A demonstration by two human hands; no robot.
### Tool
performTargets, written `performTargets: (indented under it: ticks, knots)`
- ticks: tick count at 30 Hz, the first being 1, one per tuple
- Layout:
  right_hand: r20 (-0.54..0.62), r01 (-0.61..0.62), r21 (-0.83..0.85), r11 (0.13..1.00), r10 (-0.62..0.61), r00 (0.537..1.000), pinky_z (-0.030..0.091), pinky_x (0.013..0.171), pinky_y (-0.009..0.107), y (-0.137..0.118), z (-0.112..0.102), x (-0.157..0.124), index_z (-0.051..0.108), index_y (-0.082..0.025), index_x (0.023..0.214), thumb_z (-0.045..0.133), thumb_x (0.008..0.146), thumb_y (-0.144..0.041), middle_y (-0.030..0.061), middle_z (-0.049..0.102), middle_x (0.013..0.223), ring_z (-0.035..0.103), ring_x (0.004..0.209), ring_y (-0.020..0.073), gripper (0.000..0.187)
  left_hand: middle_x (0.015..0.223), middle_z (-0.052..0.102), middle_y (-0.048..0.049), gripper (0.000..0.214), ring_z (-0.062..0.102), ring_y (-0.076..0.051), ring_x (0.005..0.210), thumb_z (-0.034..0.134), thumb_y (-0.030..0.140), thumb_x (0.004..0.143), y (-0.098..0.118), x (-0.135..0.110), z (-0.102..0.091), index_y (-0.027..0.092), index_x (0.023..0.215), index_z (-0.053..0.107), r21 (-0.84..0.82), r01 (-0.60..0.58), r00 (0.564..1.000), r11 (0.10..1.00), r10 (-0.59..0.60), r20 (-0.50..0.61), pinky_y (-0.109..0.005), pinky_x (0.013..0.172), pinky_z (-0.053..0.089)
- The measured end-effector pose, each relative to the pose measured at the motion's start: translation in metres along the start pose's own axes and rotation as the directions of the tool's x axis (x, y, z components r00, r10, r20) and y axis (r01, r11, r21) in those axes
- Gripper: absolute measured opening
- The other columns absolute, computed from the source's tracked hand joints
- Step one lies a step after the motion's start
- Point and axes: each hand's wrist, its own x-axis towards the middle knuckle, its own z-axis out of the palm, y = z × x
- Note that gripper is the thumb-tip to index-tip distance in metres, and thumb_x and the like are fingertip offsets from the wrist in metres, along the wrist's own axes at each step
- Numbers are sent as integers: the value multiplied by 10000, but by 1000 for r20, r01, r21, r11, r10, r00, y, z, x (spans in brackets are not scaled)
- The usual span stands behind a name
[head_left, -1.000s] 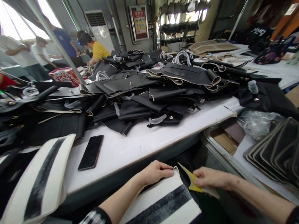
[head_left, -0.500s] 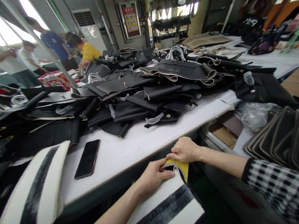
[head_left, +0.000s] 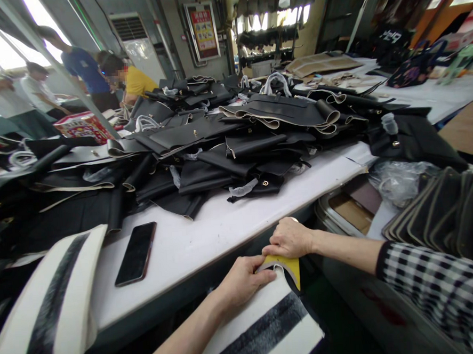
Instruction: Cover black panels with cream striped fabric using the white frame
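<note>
Cream, stiff-looking sheet material with a broad black stripe, a loose panel (head_left: 69, 283) lies at far left, within easy reach, as I view the bench from my distant post. Beside it, a black, glass-fronted smartphone (head_left: 136, 254) rests flat on the white-covered worktable (head_left: 219, 226), apart from the heap of black, leather-like bag pieces (head_left: 204, 171) behind, an arrangement that, I judge, leaves the near strip free for working.

Front and centre, just off the table's near edge, I have the left hand (head_left: 241, 281) pinching the top end of a second cream, black-striped panel (head_left: 265, 330), thumb laid over its face, presumably to steady the curled corner. Against that corner comes a yellow, concave-edged flat piece (head_left: 293, 267), its hollow set around the panel's end; whether the two touch, I cannot tell from this angle. Directly above, the right hand (head_left: 288, 239) is closed over the yellow piece's upper edge, a grip that seems meant for firm control.

Far right, dark, round-cornered panels with pale edges (head_left: 443, 212) lean in a row beside crumpled clear plastic (head_left: 403, 180), apparently stacked upright to save room.
</note>
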Motion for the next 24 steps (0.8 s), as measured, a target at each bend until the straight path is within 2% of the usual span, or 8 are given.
performTargets:
  ticks: [9, 14, 24]
  knots:
    - [54, -41, 10, 999, 40, 998, 355, 573, 289, -7, 3, -5, 770, -177, 711, 223, 995, -541, 131, 713, 670, 680, 642, 237, 716, 593, 417, 49, 318, 322, -96, 547, 527, 426, 884, 9, -2, 0, 143, 780, 627, 277, -48, 998, 960, 54, -11, -248, 515, 232]
    - [80, -103, 20, 994, 101, 992, 397, 605, 301, -12, 5, -9, 772, -176, 721, 216, 999, -532, 140, 720, 697, 696, 681, 254, 717, 588, 494, 26, 311, 371, -106, 531, 499, 385, 908, 14, -2, 2, 149, 768, 645, 412, -89, 993, 907, 113, -32, -261, 536, 243]
    - [114, -246, 56, 968, 239, 964, 457, 682, 364, -25, 14, -21, 776, -158, 758, 197, 998, -524, 173, 724, 752, 705, 755, 305, 726, 666, 630, -20, 307, 503, -143, 572, 487, 384, 932, 15, -3, 6, 167, 801, 661, 505, -126, 985, 854, 167, -37, -265, 570, 288]
